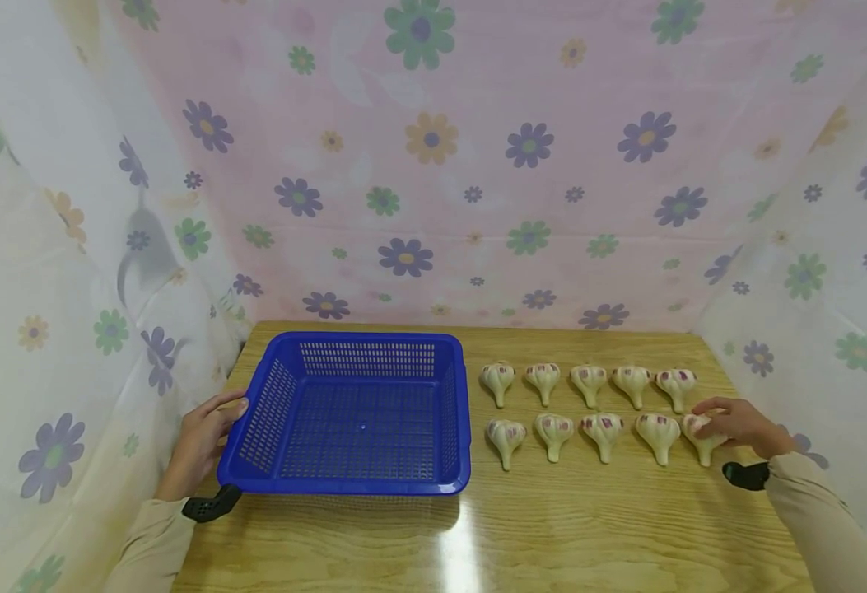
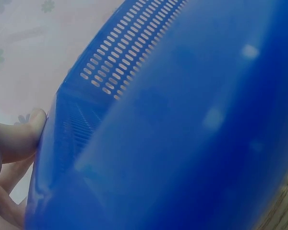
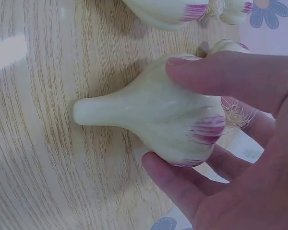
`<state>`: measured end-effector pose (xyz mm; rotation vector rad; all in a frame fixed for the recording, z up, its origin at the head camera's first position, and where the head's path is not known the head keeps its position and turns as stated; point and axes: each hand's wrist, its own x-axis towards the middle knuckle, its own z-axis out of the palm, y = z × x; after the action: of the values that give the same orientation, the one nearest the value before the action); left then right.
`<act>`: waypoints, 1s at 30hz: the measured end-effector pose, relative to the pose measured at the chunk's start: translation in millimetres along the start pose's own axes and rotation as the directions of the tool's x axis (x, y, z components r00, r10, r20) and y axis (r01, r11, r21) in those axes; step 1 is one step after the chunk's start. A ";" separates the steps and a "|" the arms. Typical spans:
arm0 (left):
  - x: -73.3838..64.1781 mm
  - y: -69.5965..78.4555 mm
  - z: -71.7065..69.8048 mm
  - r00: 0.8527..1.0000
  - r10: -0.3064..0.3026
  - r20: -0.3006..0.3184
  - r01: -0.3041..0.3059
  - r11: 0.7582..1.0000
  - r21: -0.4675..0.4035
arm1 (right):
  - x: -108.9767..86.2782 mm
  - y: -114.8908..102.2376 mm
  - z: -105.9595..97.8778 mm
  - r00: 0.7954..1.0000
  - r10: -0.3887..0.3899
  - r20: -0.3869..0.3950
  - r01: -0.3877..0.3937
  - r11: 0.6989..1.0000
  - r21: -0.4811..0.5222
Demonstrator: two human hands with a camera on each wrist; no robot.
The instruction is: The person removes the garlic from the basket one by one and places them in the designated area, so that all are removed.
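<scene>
A blue plastic basket with slotted walls stands on the left of the table. My left hand holds its left rim, the thumb against the edge and the other fingers partly hidden; the left wrist view shows the same basket close up, beside the thumb. On the right, my right hand grips the rightmost garlic bulb of the front row. In the right wrist view, thumb and fingers curl around this garlic bulb, whose stem points away from the palm and lies close to the table.
Several other garlic bulbs with purple streaks lie in two rows right of the basket, stems toward me. The wooden table is enclosed by a flowered cloth at the back and both sides.
</scene>
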<state>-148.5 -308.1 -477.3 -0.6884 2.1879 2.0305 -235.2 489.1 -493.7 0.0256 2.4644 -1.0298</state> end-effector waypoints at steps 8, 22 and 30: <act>-0.8 0.7 1.6 1.000 0.005 0.010 -0.005 1.000 0.003 | -1.7 10.5 -1.7 1.000 0.001 0.020 -0.001 0.999 0.032; -3.4 0.1 0.5 1.000 -0.001 0.016 0.001 0.999 -0.033 | 0.3 23.4 3.0 1.000 -0.026 -0.012 0.026 0.999 0.024; -2.3 -0.2 0.9 1.000 -0.004 0.013 0.004 0.999 -0.044 | -7.2 22.2 1.2 0.998 -0.061 -0.017 0.062 0.997 0.045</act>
<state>-146.6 -306.6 -476.8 -0.6818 2.1392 2.0816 -224.0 505.4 -506.2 -0.0280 2.4692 -1.1153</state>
